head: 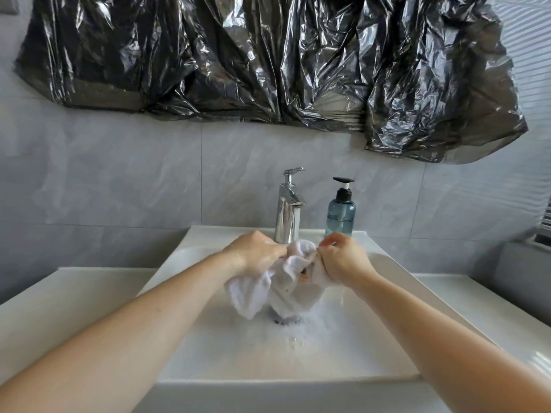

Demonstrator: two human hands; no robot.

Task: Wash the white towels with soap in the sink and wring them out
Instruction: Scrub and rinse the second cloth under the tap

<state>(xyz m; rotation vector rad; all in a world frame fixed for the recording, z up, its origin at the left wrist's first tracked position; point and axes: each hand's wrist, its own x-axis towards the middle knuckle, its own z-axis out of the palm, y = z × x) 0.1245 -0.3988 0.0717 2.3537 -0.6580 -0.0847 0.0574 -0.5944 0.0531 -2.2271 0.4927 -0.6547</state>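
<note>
Head view, white towel [286, 281] bunched between both gripping hands, over sink [298, 362]

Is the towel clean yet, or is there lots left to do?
Soaping looks done: suds lie in the sink. Right now the left hand and right hand grip the white towel, scrubbing a brownish spot. Wringing is left.

A bunched white cloth towel [283, 281] is held over the middle of the white square sink [268, 353], between the left hand [256, 253] and the right hand [343, 259]. Behind the hands, a shiny metal tap [287, 210] is set on the back rim. A blue-green pump soap bottle [340, 211] is placed just right of it. Crinkled black plastic sheeting [268, 61] is hung on the wall above.
</note>
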